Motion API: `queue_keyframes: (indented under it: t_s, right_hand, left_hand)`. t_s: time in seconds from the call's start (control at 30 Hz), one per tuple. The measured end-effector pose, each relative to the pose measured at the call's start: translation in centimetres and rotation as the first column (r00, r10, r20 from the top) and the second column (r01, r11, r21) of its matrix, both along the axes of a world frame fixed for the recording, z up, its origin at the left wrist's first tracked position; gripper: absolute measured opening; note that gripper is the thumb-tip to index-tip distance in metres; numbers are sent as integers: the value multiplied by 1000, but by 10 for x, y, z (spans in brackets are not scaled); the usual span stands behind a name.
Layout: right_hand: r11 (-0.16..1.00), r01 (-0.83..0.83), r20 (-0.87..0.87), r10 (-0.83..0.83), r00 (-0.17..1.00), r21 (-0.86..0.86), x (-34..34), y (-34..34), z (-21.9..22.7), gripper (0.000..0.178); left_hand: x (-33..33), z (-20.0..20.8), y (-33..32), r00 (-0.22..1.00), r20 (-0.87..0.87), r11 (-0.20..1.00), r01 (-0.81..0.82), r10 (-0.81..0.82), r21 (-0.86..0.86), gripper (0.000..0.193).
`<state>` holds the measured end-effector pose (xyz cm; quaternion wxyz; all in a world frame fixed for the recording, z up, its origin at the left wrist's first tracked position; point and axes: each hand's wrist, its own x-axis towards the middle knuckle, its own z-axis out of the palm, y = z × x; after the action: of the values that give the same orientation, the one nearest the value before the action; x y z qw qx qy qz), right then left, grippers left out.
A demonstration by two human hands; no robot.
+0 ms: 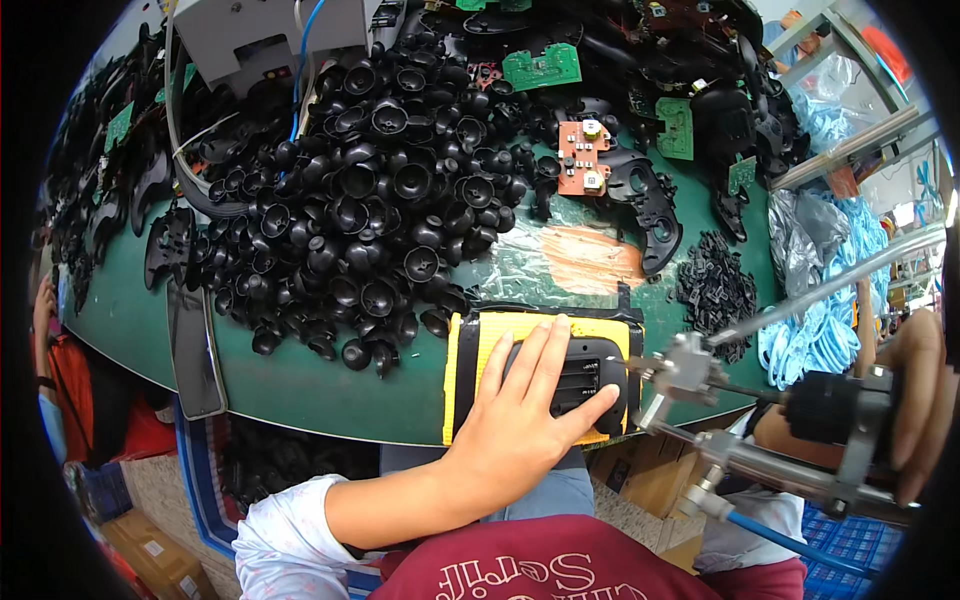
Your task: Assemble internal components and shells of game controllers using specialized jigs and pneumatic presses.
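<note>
Near the table's front edge lies a black game controller shell (585, 375) with an open battery bay, set on a yellow ribbed holder (485, 345) with black bands. My left hand (525, 400) rests over the shell, its fingers spread and its thumb across the lower part. At the right rim, my right hand (920, 400) curls round the back end of a black power screwdriver (825, 415) clamped to a metal arm. A metal block (690, 370) with a thin tip points left, close to the shell's right side. Part of my right hand is cut off by the picture's edge.
A large heap of black thumbstick caps (370, 200) covers the left and middle. A pile of small black parts (718, 285), an orange circuit board (584, 160) and green boards (542, 68) lie further back. Metal rods (840, 275) and a blue hose (790, 540) flank the right.
</note>
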<state>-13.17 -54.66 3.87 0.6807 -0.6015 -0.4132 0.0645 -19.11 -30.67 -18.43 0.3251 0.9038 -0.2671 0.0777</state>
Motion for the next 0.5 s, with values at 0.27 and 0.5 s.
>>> queue_keyframes:
  t_s: [0.27,0.5]
  right_hand:
    - [939,-281,-116,262,958,-199,37,-183,13,20]
    - [790,-514,-272,441,855,-335,76,-25,-35,17]
  left_hand:
    - [-1,0,3,1000,-21,1000,-2,2,-11,49]
    - [-1,2,1,999,-18,997,-37,36,-65,33]
